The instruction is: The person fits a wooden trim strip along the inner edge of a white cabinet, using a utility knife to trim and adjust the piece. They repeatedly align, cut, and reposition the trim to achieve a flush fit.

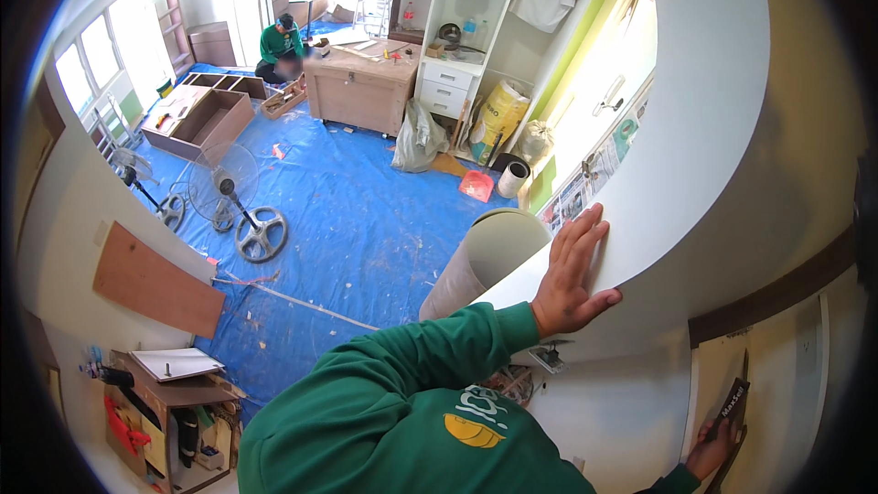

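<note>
My left hand lies flat against the rounded edge of a white wall, fingers stretched and thumb apart, holding nothing. Its green-sleeved arm crosses in front of my body. At the lower right, my right hand is closed around a dark, flat, narrow tool with pale lettering. The tool stands tilted in front of a pale recessed panel beside the wall. Its exact kind is unclear, and my fingers hide part of it. A large rolled sheet stands just beyond my left forearm.
Blue sheeting covers the floor. Fans stand at left, near a brown board and a tool-filled cabinet. Farther off, a person in green sits beside a wooden chest. A red dustpan lies near white shelving.
</note>
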### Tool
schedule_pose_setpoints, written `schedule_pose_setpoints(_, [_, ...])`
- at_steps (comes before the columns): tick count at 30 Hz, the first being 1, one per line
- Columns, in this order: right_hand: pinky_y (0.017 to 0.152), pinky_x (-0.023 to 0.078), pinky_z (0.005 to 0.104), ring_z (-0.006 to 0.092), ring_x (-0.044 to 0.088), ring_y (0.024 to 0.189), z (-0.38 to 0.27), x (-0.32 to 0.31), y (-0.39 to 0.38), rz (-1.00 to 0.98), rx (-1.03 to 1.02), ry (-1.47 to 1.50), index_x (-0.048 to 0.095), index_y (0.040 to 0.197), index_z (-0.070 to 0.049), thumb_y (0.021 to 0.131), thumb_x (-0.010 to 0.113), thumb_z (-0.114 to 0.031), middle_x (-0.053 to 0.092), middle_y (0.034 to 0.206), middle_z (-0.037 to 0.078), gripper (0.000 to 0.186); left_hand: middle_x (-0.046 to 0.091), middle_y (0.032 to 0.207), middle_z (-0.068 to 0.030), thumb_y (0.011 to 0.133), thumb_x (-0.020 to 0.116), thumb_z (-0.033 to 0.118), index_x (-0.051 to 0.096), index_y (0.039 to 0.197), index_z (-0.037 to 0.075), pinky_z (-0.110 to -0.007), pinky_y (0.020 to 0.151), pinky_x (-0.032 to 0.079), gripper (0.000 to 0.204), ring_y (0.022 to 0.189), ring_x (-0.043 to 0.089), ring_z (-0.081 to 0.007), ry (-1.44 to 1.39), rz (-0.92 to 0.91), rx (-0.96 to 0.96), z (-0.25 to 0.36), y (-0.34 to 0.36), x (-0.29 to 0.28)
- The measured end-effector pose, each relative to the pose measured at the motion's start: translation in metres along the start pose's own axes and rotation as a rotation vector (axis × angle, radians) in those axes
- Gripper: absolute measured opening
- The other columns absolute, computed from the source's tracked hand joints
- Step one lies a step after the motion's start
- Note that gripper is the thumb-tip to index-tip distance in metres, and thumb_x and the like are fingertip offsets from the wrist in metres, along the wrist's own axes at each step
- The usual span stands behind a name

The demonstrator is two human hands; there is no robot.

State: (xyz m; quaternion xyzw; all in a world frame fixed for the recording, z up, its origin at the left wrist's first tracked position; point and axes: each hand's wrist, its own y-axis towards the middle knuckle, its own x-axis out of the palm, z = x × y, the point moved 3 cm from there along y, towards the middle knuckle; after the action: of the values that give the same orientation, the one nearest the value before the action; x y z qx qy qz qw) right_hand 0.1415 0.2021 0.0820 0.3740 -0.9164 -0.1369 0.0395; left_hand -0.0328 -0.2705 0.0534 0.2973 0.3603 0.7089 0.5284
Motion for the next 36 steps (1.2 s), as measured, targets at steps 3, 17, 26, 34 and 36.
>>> schedule_pose_setpoints(3, [0.051, 0.035, 0.0222, 0.0094, 0.05, 0.058, 0.001, -0.003, -0.001, 0.043, 0.008, -0.026, 0.055, 0.104, -0.008, 0.099, 0.053, -0.023, 0.056, 0.072, 0.001, 0.015, 0.027, 0.155, -0.0258, 0.089, 0.065, 0.047, 0.03, 0.148, -0.001, -0.049, 0.117, 0.019, 0.084, 0.144, 0.026, -0.0403, -0.003, 0.001, 0.003, -0.001, -0.001, 0.002])
schedule_pose_setpoints(17, [0.052, 0.037, 0.0228, 0.0096, 0.05, 0.059, 0.001, -0.001, -0.002, 0.054, 0.052, 0.021, 0.056, 0.106, -0.009, 0.098, 0.056, -0.021, 0.056, 0.073, 0.001, 0.015, 0.029, 0.153, -0.0286, 0.085, 0.07, 0.04, 0.032, 0.146, -0.002, -0.05, 0.115, 0.023, 0.084, 0.14, 0.031, -0.0442, -0.073, 0.046, 0.035, -0.006, 0.0, 0.012])
schedule_pose_setpoints(26, [0.052, 0.037, 0.0228, 0.0101, 0.05, 0.058, 0.005, -0.005, 0.0, 0.069, 0.028, 0.047, 0.055, 0.103, -0.009, 0.097, 0.057, -0.023, 0.054, 0.07, 0.001, 0.015, 0.027, 0.154, -0.0291, 0.087, 0.068, 0.041, 0.031, 0.146, -0.004, -0.049, 0.116, 0.023, 0.083, 0.142, 0.029, -0.0435, -0.11, 0.042, 0.043, -0.007, -0.001, 0.018])
schedule_pose_setpoints(34, [0.047, 0.037, 0.0231, 0.0103, 0.05, 0.054, 0.009, -0.008, 0.003, 0.087, 0.029, 0.028, 0.057, 0.103, -0.006, 0.098, 0.055, -0.021, 0.056, 0.069, 0.003, 0.016, 0.024, 0.154, -0.0301, 0.096, 0.051, 0.054, 0.027, 0.147, -0.007, -0.047, 0.116, 0.021, 0.083, 0.143, 0.027, -0.0405, -0.044, 0.02, 0.056, -0.007, 0.0, 0.019])
schedule_pose_setpoints(36, [0.046, 0.037, 0.0232, 0.0106, 0.05, 0.054, 0.009, -0.009, 0.004, 0.075, 0.033, 0.042, 0.057, 0.103, -0.006, 0.097, 0.056, -0.021, 0.056, 0.069, 0.003, 0.016, 0.024, 0.154, -0.0301, 0.096, 0.05, 0.054, 0.027, 0.147, -0.006, -0.047, 0.116, 0.021, 0.082, 0.143, 0.027, -0.0407, -0.042, 0.011, 0.05, -0.005, 0.0, 0.019])
